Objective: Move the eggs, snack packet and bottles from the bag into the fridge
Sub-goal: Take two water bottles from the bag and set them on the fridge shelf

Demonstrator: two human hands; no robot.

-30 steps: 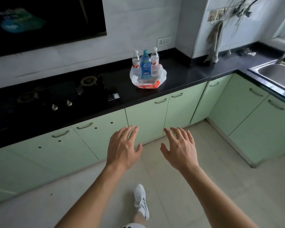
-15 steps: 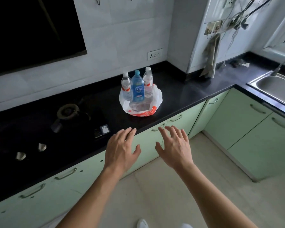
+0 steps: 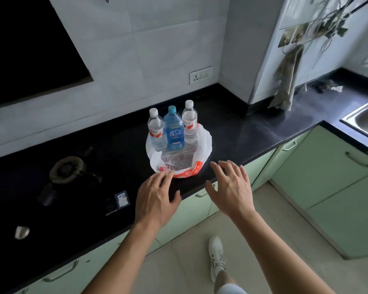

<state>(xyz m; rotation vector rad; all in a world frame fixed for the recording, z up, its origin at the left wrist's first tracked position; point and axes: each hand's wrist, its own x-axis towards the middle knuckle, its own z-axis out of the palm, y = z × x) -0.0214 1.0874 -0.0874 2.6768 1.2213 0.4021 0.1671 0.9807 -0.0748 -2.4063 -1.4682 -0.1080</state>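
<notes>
Left hand (image 3: 156,198) and right hand (image 3: 229,187) outstretched, fingers spread, empty.

A black, glossy surface (image 3: 253,132) runs from the lower left of the frame to the right, turning at the corner toward the sink (image 3: 365,119) at the right edge. A white bag (image 3: 204,143) sits on it at center. A hob (image 3: 68,168) is set in at left, with a small card (image 3: 122,199) lying near the front edge. Crumpled scraps (image 3: 329,88) lie at upper right.
</notes>
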